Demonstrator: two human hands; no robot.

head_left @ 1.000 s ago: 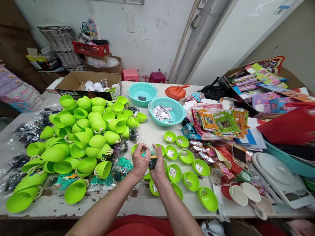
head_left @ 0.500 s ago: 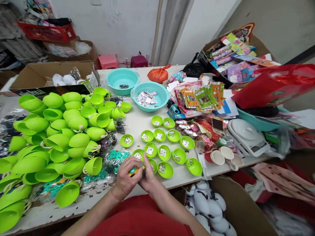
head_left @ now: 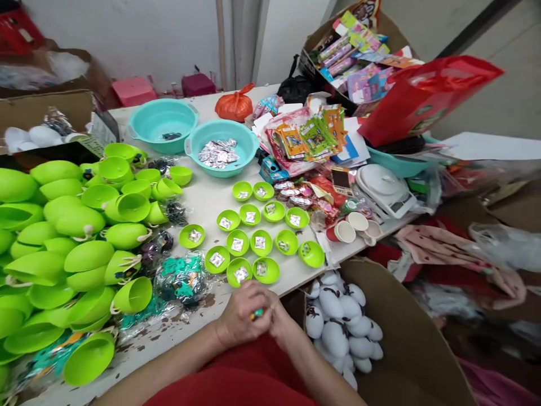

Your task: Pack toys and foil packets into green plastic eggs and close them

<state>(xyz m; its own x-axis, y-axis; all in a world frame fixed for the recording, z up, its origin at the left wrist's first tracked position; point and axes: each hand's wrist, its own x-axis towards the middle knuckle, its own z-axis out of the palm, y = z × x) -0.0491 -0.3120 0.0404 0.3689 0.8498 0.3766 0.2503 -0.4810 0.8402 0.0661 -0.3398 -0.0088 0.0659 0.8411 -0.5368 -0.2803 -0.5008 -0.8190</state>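
My left hand [head_left: 243, 314] is closed around a small orange-and-green piece [head_left: 256, 314], and only a bit of it shows between the fingers. Pressed against it, my right hand [head_left: 276, 318] has its fingers curled, and what it grips is mostly hidden. Both hands are at the table's front edge, just below lime-green half-shell cups [head_left: 240, 273], each with a small silvery packet [head_left: 261, 268] inside. Left of the hands lie clear bags of teal pieces [head_left: 180, 277].
A large heap of green shells [head_left: 88, 256] covers the left side. Two turquoise basins [head_left: 249, 155] stand at the back, one with silvery packets. On the right are a white scale [head_left: 382, 189], paper cups [head_left: 344, 231] and a floor carton of white egg-shaped shells [head_left: 333, 304].
The view has turned to the right, so the table items sit further left. My hands have drawn back toward my body and closed more tightly over the small piece.
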